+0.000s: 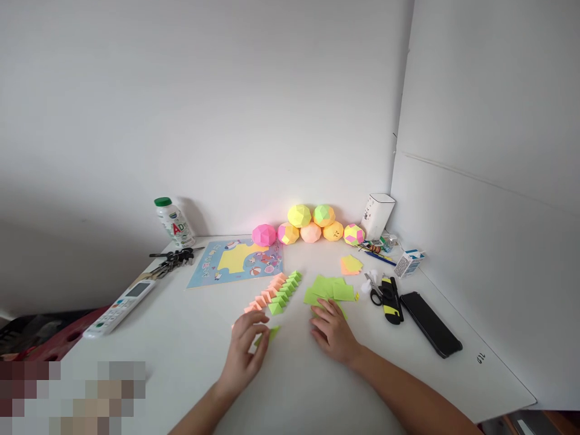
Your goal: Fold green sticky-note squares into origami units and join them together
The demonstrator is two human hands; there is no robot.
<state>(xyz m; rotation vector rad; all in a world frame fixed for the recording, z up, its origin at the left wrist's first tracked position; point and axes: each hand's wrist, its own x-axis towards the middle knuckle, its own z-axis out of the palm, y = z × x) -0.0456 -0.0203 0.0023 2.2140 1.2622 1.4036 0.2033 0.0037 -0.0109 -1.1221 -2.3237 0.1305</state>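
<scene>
White table (pixel 181 344), left hand (pixel 242 356) pinching green fold (pixel 272 333) (right hand (pixel 333 332) flat)

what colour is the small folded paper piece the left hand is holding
Bright green, seen in the head view: the small folded paper piece sits at the left hand's fingertips.

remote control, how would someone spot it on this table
Start at the white table's left edge, below the green-capped bottle and the bunch of keys. The remote control lies there at a slant: long, white, with a small screen, unlike the black phone far right.
</scene>
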